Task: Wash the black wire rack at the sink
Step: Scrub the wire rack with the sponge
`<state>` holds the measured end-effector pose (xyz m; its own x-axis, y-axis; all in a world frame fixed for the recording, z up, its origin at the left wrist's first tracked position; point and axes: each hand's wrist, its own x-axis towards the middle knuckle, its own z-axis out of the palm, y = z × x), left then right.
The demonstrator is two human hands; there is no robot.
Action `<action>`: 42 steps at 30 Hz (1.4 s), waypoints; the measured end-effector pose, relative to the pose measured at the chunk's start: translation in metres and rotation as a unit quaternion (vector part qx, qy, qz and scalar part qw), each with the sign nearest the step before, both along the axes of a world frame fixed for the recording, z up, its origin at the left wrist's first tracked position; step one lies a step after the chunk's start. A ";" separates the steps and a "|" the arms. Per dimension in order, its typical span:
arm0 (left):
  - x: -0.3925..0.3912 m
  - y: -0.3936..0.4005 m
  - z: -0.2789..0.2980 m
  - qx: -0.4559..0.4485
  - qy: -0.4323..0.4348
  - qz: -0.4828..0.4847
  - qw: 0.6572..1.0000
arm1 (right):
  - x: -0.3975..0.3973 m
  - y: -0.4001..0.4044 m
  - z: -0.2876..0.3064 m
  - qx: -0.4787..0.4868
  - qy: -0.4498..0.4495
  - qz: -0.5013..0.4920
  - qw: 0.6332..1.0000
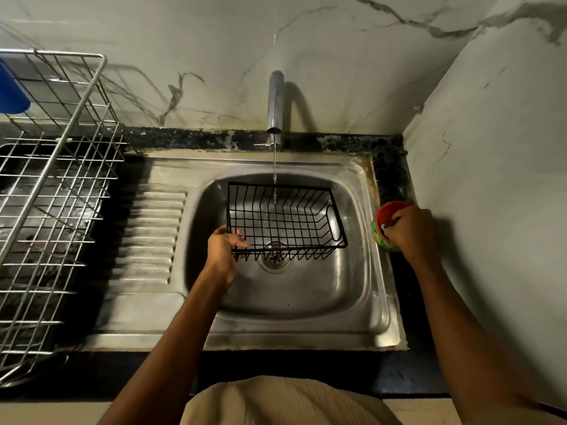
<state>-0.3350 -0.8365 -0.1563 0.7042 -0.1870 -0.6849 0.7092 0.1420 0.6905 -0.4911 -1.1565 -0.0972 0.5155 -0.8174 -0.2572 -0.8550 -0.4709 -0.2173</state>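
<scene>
A black wire rack (285,220) hangs tilted over the steel sink basin (306,289), above the drain (275,258). My left hand (225,245) grips its near left corner. A thin stream of water falls from the chrome tap (275,101) into the rack. My right hand (411,230) reaches into a red and green tub (383,223) on the counter at the sink's right edge; its fingers curl inside, and whether they hold something is hidden.
A large silver wire dish rack (52,191) stands on the dark counter at left, with a blue object (12,90) in its back corner. A ribbed draining board (147,234) lies left of the basin. Marble walls close off the back and right side.
</scene>
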 end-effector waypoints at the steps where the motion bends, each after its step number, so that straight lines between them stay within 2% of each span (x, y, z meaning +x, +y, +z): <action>1: -0.002 0.001 0.000 0.004 -0.006 0.001 1.000 | 0.001 0.000 0.002 0.004 0.000 -0.015 1.000; 4: -0.008 0.005 0.003 0.016 -0.027 -0.002 0.999 | 0.001 0.008 0.018 -0.008 -0.039 -0.043 0.998; 8: -0.011 0.019 0.004 0.028 -0.032 -0.027 0.999 | 0.013 0.045 0.055 -0.055 -0.192 0.008 0.980; 9: -0.011 0.021 0.006 0.027 -0.030 -0.039 0.998 | 0.022 0.059 0.058 -0.029 -0.235 0.038 0.971; 11: -0.013 0.024 0.013 0.009 -0.033 -0.054 0.998 | 0.047 0.085 0.054 0.089 -0.304 0.090 0.944; 13: -0.014 0.025 0.021 -0.009 -0.037 -0.058 0.998 | 0.078 0.111 0.045 0.214 -0.344 0.114 0.907; 15: -0.014 0.023 0.028 -0.013 -0.037 -0.069 0.997 | 0.108 0.134 0.040 0.274 -0.366 0.124 0.881; 17: -0.013 0.024 0.038 -0.006 -0.035 -0.080 0.996 | 0.132 0.157 0.037 0.266 -0.353 0.154 0.884; 20: -0.009 0.031 0.047 -0.005 -0.039 -0.106 0.994 | 0.152 0.181 0.026 0.175 -0.265 0.277 0.907; 23: -0.001 0.046 0.048 -0.011 -0.033 -0.093 0.995 | 0.156 0.182 0.017 0.060 -0.200 0.390 0.897; 25: 0.006 0.056 0.048 -0.023 -0.018 -0.073 0.997 | 0.151 0.168 0.011 0.001 -0.168 0.420 0.892; 30: 0.025 0.063 0.047 0.024 -0.027 -0.104 0.994 | 0.136 0.158 0.005 0.068 -0.147 0.381 0.910; 35: 0.031 0.037 0.052 0.055 -0.032 -0.179 0.982 | 0.165 0.201 0.021 0.044 -0.162 0.349 0.922; 39: 0.045 0.045 0.046 0.045 -0.033 -0.149 0.987 | 0.165 0.194 0.015 0.020 -0.130 0.348 0.928; 42: 0.059 0.063 0.045 0.016 0.002 -0.088 0.996 | 0.136 0.162 -0.003 0.006 -0.086 0.291 0.953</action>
